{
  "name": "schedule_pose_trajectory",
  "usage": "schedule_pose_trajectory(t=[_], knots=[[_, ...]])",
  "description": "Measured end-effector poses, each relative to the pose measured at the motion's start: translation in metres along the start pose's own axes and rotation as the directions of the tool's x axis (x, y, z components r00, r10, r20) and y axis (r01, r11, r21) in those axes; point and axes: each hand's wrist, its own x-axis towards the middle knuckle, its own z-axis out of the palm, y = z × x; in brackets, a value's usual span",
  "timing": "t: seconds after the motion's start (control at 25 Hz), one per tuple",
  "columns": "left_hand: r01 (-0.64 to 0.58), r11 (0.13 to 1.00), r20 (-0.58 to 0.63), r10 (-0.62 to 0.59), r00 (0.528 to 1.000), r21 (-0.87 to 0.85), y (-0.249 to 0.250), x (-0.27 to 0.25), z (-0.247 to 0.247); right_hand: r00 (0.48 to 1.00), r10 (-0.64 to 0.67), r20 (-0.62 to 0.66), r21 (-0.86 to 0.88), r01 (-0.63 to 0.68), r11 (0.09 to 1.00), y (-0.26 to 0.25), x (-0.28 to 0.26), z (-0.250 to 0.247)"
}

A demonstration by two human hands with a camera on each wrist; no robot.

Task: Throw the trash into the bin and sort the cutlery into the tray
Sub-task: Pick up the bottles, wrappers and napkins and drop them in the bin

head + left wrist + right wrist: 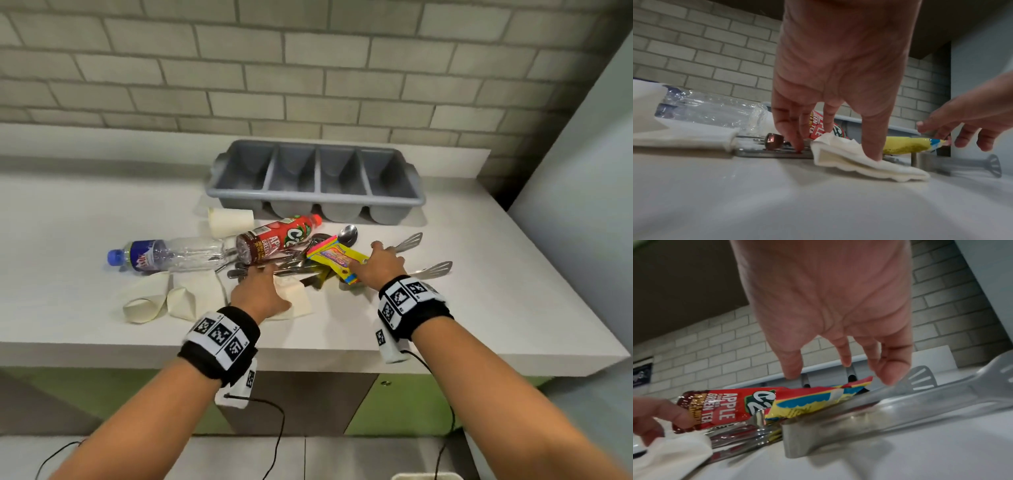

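Observation:
A pile of steel cutlery lies mid-counter under a red apple tea bottle and a yellow snack wrapper. My left hand reaches down with straight fingers. One fingertip touches a flat steel piece, and the thumb rests on a crushed paper cup. My right hand hovers spread over the wrapper and the steel tongs, gripping nothing. The grey four-compartment tray stands behind, with nothing visible inside.
A clear water bottle with a blue cap lies at the left. Paper cups lie at the front left and beside the tray. A spoon sticks out behind the wrapper. A white rim shows on the floor below.

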Motion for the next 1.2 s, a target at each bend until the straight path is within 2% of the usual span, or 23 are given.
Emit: schedule_pose_trajectory(t=[0.12,0.24,0.44,0.52,0.64,0.72,0.8,0.92,0.96,1.08,1.12,1.2], knots=[[-0.023,0.998,0.021,0.022,1.0,0.061,-0.006,0.006,0.0,0.997,0.073,0.029,-0.088,-0.07,0.994,-0.005,0.009,0.009],[-0.048,0.999,0.017,0.048,0.999,0.011,-0.009,0.01,0.001,0.996,0.088,-0.014,-0.089,-0.088,0.992,-0.005,0.012,0.014],[-0.081,0.972,-0.038,0.075,0.996,-0.222,-0.014,0.014,-0.003,0.995,0.032,-0.095,0.119,-0.02,0.993,-0.008,0.015,0.015],[-0.087,0.948,-0.054,0.074,0.996,-0.305,-0.016,0.015,-0.006,0.987,0.052,-0.149,0.245,-0.014,0.969,-0.007,0.013,0.014],[-0.091,0.93,-0.059,0.075,0.995,-0.357,-0.017,0.015,-0.012,0.966,0.085,-0.244,0.461,0.038,0.887,-0.002,0.0,0.009],[-0.094,0.906,-0.053,0.079,0.995,-0.412,-0.011,0.01,-0.021,0.945,0.111,-0.309,0.605,0.105,0.789,0.006,-0.012,0.004],[-0.157,0.862,-0.108,0.119,0.987,-0.483,0.009,-0.001,-0.033,0.917,0.159,-0.366,0.711,0.165,0.683,0.021,-0.027,-0.006],[-0.336,0.751,-0.211,0.262,0.942,-0.568,0.059,-0.024,-0.034,0.842,0.268,-0.468,0.767,0.236,0.597,0.064,-0.056,-0.024],[-0.383,0.695,-0.217,0.318,0.923,-0.608,0.079,-0.034,-0.025,0.797,0.32,-0.513,0.767,0.258,0.587,0.084,-0.067,-0.032],[-0.508,0.535,-0.273,0.458,0.846,-0.675,0.132,-0.077,0.027,0.616,0.487,-0.619,0.768,0.348,0.537,0.162,-0.109,-0.048],[-0.54,0.499,-0.282,0.501,0.818,-0.678,0.146,-0.093,0.049,0.563,0.541,-0.625,0.776,0.375,0.507,0.19,-0.125,-0.049],[-0.585,0.477,-0.234,0.608,0.759,-0.657,0.168,-0.123,0.096,0.47,0.64,-0.607,0.794,0.332,0.509,0.249,-0.157,-0.041]])
